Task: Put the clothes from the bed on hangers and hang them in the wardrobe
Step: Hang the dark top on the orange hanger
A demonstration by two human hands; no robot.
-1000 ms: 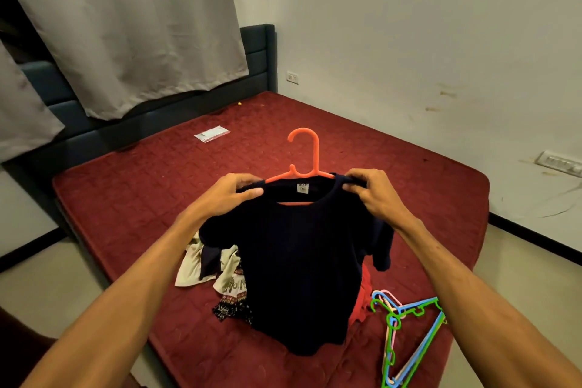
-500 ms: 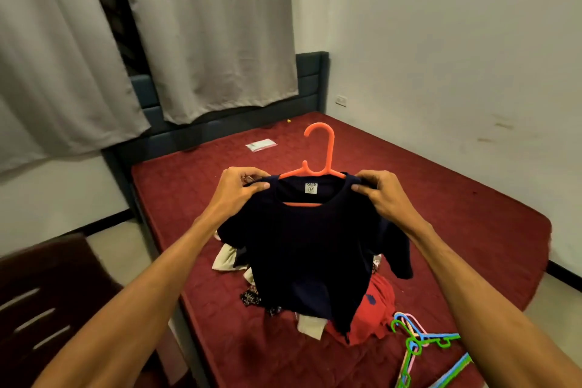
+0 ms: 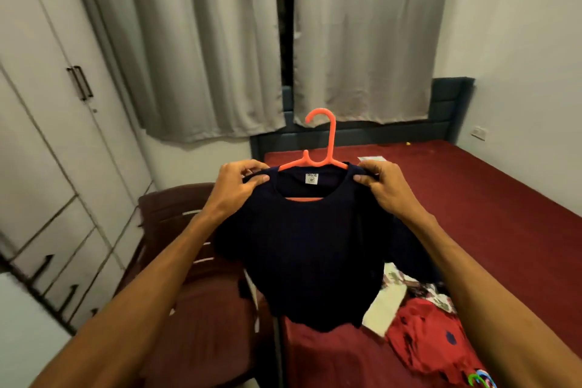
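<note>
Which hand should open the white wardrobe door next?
Left, probably: the closed white wardrobe stands on the side of the left hand. The right hand could hold the dark navy T-shirt on its orange plastic hanger.

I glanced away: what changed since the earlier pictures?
The person turned left, swinging the navy T-shirt on its orange hanger from over the bed toward the wardrobe. The left hand and right hand still pinch its shoulders; the clothes pile stays on the bed.

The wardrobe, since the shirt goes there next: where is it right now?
In the head view the wardrobe stands along the left edge, doors closed, left of the grey curtains and beside the brown chair, while the bed lies on the right.
</note>
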